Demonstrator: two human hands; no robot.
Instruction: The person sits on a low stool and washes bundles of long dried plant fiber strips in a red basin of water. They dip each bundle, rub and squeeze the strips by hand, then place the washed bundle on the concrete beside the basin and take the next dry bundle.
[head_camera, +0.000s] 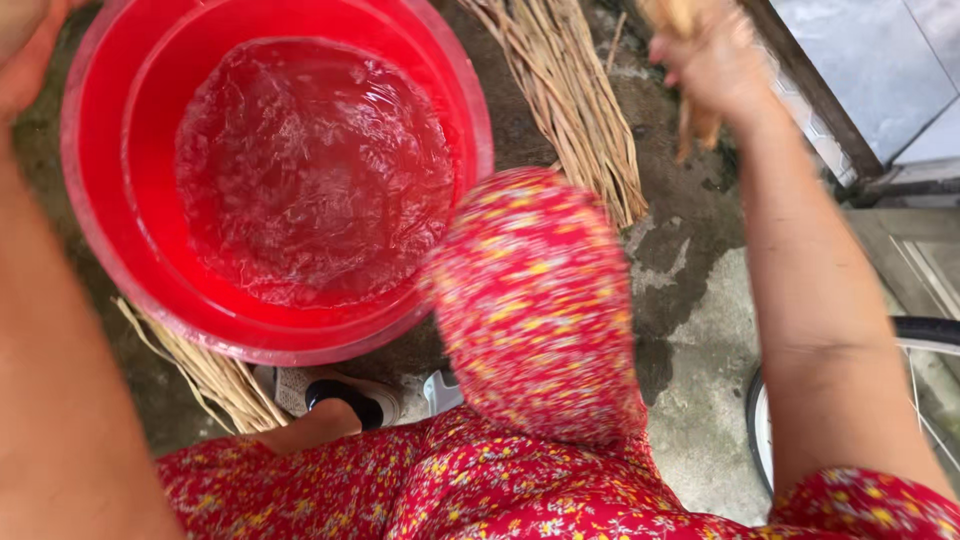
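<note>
A knee in red flowered cloth (535, 300) rises nearest, beside the round red plastic basin of rippling water (95, 240) on the wet concrete floor (690, 330). The right hand (712, 62) grips a blurred bunch of tan straw stalks (575, 95). The left hand (22, 45) shows only partly at the basin's far rim; its grip cannot be told.

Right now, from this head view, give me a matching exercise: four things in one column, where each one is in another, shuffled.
Things:
1. red tub
2. right hand
3. bundle of straw stalks
4. sandal

Places:
A. lying on wet concrete beside the tub
B. top of view, gripping stalks
C. below the tub's near rim
D. upper left, holding rippling water

Pairs: 1-D, 2-B, 3-A, 4-C
</note>
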